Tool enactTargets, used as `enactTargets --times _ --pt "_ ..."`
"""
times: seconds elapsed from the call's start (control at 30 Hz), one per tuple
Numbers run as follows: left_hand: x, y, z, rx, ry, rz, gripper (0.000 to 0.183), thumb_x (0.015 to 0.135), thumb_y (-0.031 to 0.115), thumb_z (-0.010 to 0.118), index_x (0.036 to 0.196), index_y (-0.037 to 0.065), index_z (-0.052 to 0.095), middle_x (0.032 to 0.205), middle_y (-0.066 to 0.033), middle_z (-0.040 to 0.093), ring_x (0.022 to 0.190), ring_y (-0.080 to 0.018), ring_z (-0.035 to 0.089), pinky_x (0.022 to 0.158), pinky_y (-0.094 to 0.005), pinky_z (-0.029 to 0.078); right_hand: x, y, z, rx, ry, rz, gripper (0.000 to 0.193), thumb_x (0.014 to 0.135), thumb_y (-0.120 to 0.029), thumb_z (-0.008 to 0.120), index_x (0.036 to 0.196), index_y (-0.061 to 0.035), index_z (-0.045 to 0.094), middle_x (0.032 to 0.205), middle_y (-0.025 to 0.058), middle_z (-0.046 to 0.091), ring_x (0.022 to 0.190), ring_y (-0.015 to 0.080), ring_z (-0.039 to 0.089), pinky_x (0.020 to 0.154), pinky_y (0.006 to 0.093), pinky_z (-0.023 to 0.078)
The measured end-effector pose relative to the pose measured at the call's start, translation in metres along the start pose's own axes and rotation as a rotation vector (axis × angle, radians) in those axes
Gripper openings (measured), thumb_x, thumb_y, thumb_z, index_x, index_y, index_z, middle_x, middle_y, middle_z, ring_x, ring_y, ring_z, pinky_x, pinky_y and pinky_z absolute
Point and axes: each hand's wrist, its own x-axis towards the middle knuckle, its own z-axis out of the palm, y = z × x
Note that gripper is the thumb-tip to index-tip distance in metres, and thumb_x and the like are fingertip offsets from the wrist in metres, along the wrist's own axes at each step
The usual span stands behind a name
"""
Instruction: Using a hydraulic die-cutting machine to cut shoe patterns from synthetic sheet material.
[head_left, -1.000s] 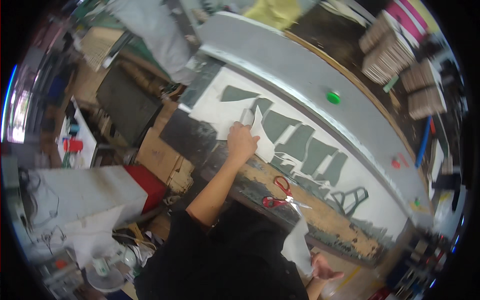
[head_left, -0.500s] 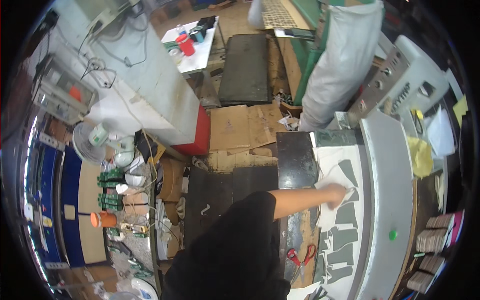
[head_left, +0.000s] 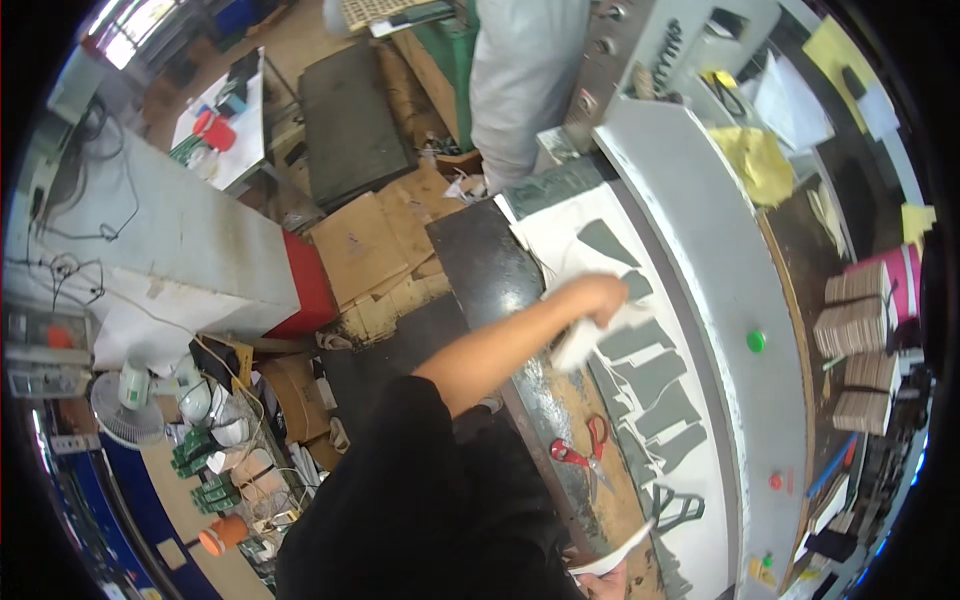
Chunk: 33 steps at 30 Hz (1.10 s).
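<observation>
My left hand, at the end of the outstretched arm, is closed on a white piece of sheet material, blurred by motion. It is above a white sheet bearing several dark grey-green cut pieces. At the lower edge my right hand is partly cut off, its fingers closed on a curved white strip. Red-handled scissors lie on the worn board between the hands. A dark green open frame, seemingly a cutting die, rests near the right hand.
A long grey machine beam with a green button and red button borders the sheet. Bundled card stacks stand beyond it. Left are a fan, an orange cup and a white column. Cardboard covers the floor.
The view has swung, so the bench sits more to the left. My left hand has lifted the white piece off the bench pieces. My right hand with the white strip has come into view.
</observation>
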Motion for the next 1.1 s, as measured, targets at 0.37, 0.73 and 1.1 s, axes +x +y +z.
enactTargets --times 0.37,0.73,1.1 --pt "0.002 -0.031 -0.02 0.233 0.071 -0.189 0.076 0.06 0.042 0.102 0.122 0.006 0.074 0.12 -0.0198 0.074 0.116 -0.0355 0.071 0.107 -0.0522 0.05 -0.031 0.015 0.041 0.362 0.409 -0.376 0.056 0.091 -0.026 0.084 0.133 0.0036 0.062 0.116 0.0173 0.071 0.108 0.0381 0.07 0.101 0.0507 0.055" --pt "-0.044 -0.092 -0.039 -0.09 0.488 -0.664 0.105 0.063 0.058 0.096 0.144 0.002 0.058 0.145 -0.025 0.057 0.139 -0.0434 0.054 0.112 -0.0526 0.05 -0.017 0.039 0.053 0.846 0.7 -0.49 0.05 0.095 -0.03 0.081 0.133 -0.0044 0.06 0.113 0.0178 0.07 0.101 0.0338 0.069 0.092 0.0492 0.057" --pt "-0.047 -0.111 -0.033 -0.382 0.465 -0.257 0.081 0.057 0.041 0.103 0.121 -0.001 0.074 0.112 -0.0198 0.079 0.106 -0.0363 0.076 0.096 -0.0427 0.058 0.006 0.055 0.039 0.82 0.55 -0.655 0.062 0.105 -0.034 0.068 0.154 -0.0032 0.044 0.128 0.0262 0.066 0.102 0.0408 0.07 0.087 0.0577 0.059"
